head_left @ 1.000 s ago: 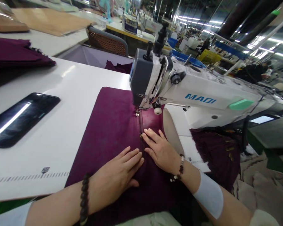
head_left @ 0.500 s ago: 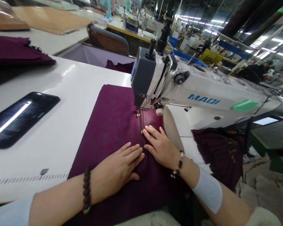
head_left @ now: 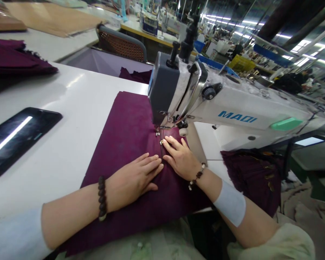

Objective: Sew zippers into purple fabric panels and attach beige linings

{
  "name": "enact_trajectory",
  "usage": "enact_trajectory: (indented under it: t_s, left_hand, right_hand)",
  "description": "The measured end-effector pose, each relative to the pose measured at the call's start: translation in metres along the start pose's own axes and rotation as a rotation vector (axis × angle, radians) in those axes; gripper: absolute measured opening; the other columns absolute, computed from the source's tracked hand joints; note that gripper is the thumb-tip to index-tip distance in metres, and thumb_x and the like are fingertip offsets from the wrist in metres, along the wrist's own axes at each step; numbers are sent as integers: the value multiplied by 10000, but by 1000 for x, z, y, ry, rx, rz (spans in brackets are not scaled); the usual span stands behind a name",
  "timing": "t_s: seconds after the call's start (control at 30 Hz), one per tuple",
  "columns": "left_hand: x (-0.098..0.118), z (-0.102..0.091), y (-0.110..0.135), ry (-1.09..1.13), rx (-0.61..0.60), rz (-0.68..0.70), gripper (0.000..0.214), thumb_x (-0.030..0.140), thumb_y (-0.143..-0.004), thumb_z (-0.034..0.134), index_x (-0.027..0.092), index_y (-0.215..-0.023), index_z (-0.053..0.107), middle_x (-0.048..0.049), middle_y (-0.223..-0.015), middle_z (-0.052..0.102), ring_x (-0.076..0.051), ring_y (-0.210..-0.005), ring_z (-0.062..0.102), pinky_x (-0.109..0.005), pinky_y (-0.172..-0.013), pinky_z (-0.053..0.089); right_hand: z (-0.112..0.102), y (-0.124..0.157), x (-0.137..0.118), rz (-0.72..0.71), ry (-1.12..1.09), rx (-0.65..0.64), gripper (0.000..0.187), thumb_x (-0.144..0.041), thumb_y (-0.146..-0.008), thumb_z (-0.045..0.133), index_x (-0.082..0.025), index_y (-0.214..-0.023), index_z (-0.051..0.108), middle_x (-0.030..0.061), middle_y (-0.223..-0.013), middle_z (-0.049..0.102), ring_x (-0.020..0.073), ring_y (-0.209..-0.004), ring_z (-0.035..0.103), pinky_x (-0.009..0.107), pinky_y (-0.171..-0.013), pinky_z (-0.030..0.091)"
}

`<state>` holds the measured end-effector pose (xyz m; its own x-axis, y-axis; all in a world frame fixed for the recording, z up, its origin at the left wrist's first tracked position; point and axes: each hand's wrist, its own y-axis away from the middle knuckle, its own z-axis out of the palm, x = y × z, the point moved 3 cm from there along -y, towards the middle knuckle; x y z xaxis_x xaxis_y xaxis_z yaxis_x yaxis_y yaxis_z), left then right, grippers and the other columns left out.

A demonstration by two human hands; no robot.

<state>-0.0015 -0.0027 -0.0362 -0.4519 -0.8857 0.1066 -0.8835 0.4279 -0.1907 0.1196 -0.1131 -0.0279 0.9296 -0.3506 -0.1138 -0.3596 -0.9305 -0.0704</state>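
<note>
A dark purple fabric panel [head_left: 119, 141] lies flat on the white machine table, with its far part under the head of a sewing machine [head_left: 165, 86]. A zipper [head_left: 161, 150] with a small gold-coloured slider runs along the panel towards the presser foot [head_left: 157, 132]. My left hand [head_left: 137, 177] rests flat on the panel left of the zipper, fingers stretched out. Just right of the zipper my right hand [head_left: 180, 155] presses on the fabric, fingers extended, its fingertips beside the slider. Both hands hold nothing. The needle tip is too small to make out.
A black phone [head_left: 21, 137] lies on the table at left, below a stack of purple fabric [head_left: 18, 59]. More purple pieces with zippers [head_left: 251, 177] hang at the right, under the machine arm. A chair [head_left: 121, 43] stands behind the table.
The purple panel has moved forward under the presser foot, and both hands have gone with it. The zipper slider is now closer to the foot. My view has shifted slightly.
</note>
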Motion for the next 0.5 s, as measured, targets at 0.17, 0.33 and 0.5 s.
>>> enact_trajectory:
  t_s: [0.17,0.33,0.5]
  left_hand:
    - [-12,-2,-5,13,3,-5,442,356,-883,516,88,-1235,500,-144,-1228,541,-260,-1162,484,-417,-1029,352]
    - [-21,-4,-11,13,-32,-8,429,335,-887,513,98,-1243,488,-143,-1239,522,-258,-1162,479,-420,-1028,353]
    - [-29,-5,-15,26,-41,-10,422,344,-899,485,107,-1249,479,-141,-1229,523,-254,-1148,487,-420,-1025,356]
  right_hand:
    - [1,-11,5,8,-2,10,450,-282,-917,416,-97,-1327,399,134,-1384,377,230,-1281,331,495,-1056,278]
    - [-1,-20,10,39,-63,4,467,-267,-911,440,-84,-1337,382,136,-1371,394,219,-1276,338,460,-1056,297]
    - [0,-27,15,37,-104,3,454,-268,-913,428,-94,-1332,394,152,-1349,412,222,-1228,401,465,-1070,259]
